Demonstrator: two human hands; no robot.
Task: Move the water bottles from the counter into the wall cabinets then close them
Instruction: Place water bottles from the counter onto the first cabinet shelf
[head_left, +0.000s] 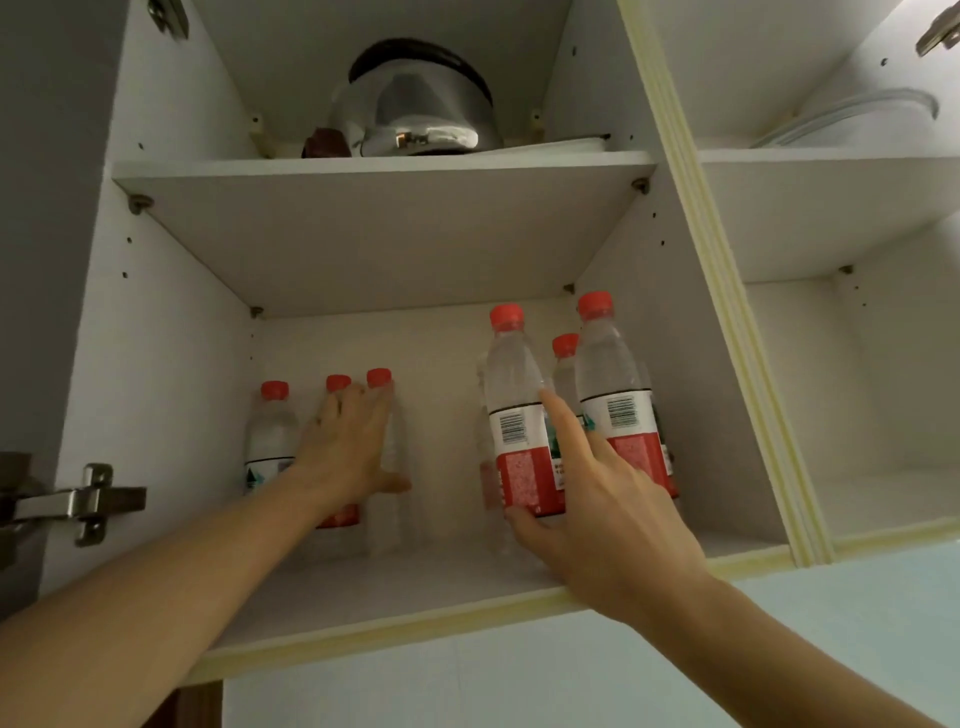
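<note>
Six clear plastic water bottles with red caps (519, 410) stand upright on the bottom shelf of the open white wall cabinet (171, 374), three left, three right.

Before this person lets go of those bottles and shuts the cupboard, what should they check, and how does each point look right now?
1. Left group of bottles upright on the lower shelf: ok.
2. Right group standing upright: ok; front bottle and the one beside it are vertical.
3. Bottles set back from the shelf's front edge: ok for the left group; the right group stands nearer the edge, cannot tell.
4. Left hand free: not ok, it rests against two bottles.
5. Right hand free: not ok, thumb and fingers touch the front bottle.
6. Counter emptied of bottles: cannot tell, out of view.
</note>
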